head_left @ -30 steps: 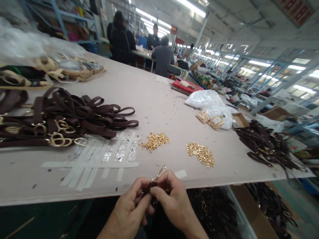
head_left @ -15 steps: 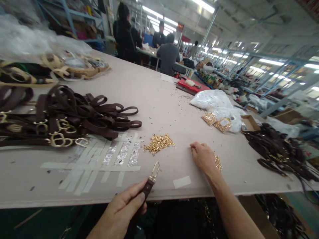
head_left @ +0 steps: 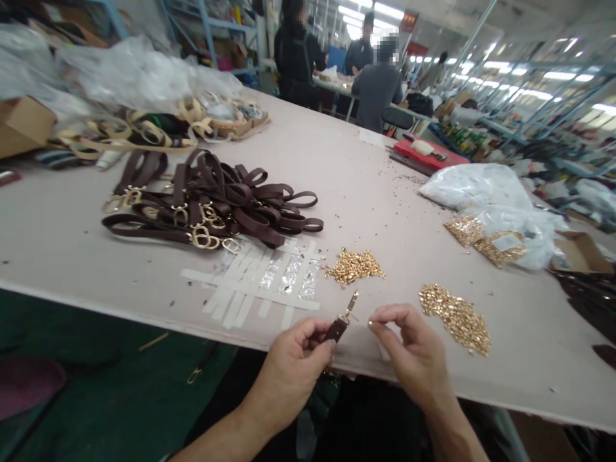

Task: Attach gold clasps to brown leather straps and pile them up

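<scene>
My left hand (head_left: 305,359) is closed around the end of a dark brown leather strap (head_left: 337,328), which has a gold metal clasp (head_left: 353,305) pointing up and away from me. Just to the right, my right hand (head_left: 409,346) pinches a tiny gold-coloured metal piece (head_left: 370,323) between thumb and fingertip. A small gap separates it from the clasp. Beyond the hands lies a heap of small gold metal parts (head_left: 356,266); another pile of gold parts (head_left: 457,317) spreads to the right of my right hand.
Brown leather straps with gold rings (head_left: 231,199) lie piled at the left. Pale tape strips (head_left: 250,289) are stuck to the table (head_left: 120,282). Plastic bags (head_left: 481,186), one holding gold parts, and a red board (head_left: 428,154) are at the right. Several people stand farther back.
My right hand has moved left from the gold pile towards the strap end, now pinching a tiny gold piece. My left hand still holds the strap. The view has turned left.
</scene>
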Motion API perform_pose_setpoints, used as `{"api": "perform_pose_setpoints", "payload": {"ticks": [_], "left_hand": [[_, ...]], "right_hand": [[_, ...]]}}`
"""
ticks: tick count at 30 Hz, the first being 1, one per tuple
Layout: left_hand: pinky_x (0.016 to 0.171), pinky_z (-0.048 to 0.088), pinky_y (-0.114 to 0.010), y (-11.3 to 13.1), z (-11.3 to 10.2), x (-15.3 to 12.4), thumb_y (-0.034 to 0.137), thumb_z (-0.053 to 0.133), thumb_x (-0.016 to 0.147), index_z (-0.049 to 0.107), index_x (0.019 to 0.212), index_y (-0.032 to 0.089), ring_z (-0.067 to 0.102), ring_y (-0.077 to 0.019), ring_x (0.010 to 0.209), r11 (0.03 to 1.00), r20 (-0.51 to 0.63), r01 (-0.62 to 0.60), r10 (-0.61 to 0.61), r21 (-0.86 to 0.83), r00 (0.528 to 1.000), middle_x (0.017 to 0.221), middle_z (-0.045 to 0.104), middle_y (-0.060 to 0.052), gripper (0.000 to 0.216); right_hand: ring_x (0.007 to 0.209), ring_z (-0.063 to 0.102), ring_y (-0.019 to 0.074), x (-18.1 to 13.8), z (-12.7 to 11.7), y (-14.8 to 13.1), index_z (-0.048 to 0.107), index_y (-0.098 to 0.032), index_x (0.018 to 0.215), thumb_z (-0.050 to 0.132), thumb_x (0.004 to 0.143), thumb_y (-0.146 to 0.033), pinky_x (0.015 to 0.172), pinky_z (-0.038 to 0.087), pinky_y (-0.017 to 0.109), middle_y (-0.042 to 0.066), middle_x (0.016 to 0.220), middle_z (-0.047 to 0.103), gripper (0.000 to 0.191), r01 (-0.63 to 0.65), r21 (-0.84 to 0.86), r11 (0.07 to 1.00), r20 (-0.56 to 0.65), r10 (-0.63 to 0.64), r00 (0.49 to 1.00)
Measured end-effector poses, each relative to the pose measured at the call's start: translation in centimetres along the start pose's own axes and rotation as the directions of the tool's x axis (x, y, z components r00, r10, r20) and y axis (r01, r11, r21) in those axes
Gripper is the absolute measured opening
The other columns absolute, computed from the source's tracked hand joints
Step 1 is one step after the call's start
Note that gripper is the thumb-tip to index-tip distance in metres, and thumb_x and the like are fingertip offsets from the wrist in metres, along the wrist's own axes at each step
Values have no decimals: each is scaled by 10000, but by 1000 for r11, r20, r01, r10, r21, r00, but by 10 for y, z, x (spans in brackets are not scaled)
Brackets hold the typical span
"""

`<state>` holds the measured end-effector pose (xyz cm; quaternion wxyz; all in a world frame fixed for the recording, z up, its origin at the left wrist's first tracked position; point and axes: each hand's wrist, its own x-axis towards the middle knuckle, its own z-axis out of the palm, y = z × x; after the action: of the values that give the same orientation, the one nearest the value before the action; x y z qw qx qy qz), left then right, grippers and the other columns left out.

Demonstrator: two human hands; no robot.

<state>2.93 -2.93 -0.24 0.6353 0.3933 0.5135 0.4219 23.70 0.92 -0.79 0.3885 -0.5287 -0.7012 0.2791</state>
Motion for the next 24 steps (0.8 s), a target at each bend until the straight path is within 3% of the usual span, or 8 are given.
{"api": "perform_pose_setpoints", "payload": {"ticks": [2,5,13,15,18,21,24], "left_hand": [[738,504,-293,-1,0,-1,248,632,837,705,977,169,631,-176,770,998,-7,-52,52,27,999,855,709,-36,177],[815,521,-325,-6,-1,-3,246,601,874,701,1001,188,658,-209,895,994,11,-107,106,34,994,961,717,-58,172],[780,505,-280,-6,-2,-14,172,569,897,725,992,232,655,-186,868,939,-14,-250,261,236,965,911,675,-23,192],[761,494,-270,-4,-2,-19,146,563,892,731,1000,242,649,-181,846,906,-9,-297,314,302,949,879,669,-15,222],[749,485,-271,-2,-3,-24,125,558,886,731,993,232,642,-184,829,857,6,-356,381,372,924,860,666,-23,229],[747,486,-265,-2,0,-31,97,551,882,722,983,214,645,-180,825,826,23,-399,426,397,904,875,675,-36,231],[741,494,-264,-1,6,-38,76,559,861,713,983,179,651,-183,822,783,74,-446,462,435,884,891,689,-62,222]], "right_hand": [[886,646,184,-20,23,-18,604,-252,919,611,901,-222,812,504,307,20,896,669,35,46,124,991,-18,-44,999],[878,647,166,-31,44,-33,606,-274,943,597,895,-133,796,500,280,2,902,666,148,105,122,987,-75,-97,993],[883,668,173,-40,50,-42,594,-271,896,608,878,-86,808,516,296,6,898,700,186,181,33,983,-163,-173,971],[891,665,163,-44,53,-44,587,-271,898,633,873,-114,817,521,287,3,904,691,165,137,62,989,-213,-121,970],[854,662,163,-50,57,-46,572,-266,900,693,843,-197,777,544,289,0,886,669,150,23,239,971,-275,45,960],[816,700,192,-55,59,-45,558,-254,954,743,801,-289,722,585,314,28,897,710,242,-165,463,871,-183,275,944],[849,732,239,-59,54,-36,543,-246,1038,819,716,-322,723,613,338,68,924,751,430,-296,575,763,-89,418,904]]}}
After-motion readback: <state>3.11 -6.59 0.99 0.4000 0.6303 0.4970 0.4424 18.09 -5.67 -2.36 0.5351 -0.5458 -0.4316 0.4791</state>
